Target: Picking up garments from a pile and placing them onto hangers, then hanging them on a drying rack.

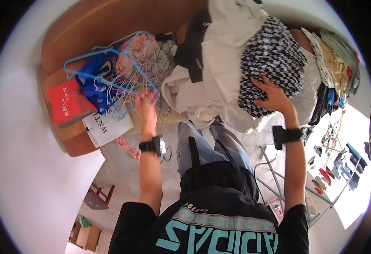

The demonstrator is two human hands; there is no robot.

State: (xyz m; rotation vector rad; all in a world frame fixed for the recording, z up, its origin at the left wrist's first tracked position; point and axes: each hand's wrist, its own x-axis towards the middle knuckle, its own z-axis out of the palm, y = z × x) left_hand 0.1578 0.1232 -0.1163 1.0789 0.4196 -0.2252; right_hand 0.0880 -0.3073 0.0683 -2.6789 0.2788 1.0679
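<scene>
My left hand (146, 103) grips a light blue clothes hanger (92, 76) by its right-hand end. The hanger's frame stretches leftward over a blue plastic bag (101, 79) and a tangled heap of hangers (155, 70). Whether more than one blue hanger is in the hand I cannot tell. On the right, my right hand (272, 95) lies with fingers spread on a black-and-white patterned garment (272, 54). That garment rests over a pile of cream and white clothes (223, 60).
Everything lies on a brown sofa (109, 22). At its left end are a red bag or box (68, 101) and a white paper bag (109, 127), both with writing. More clothes (334, 63) drape the right end. A metal rack (277, 177) stands on the floor at right, and a stool (99, 197) at left.
</scene>
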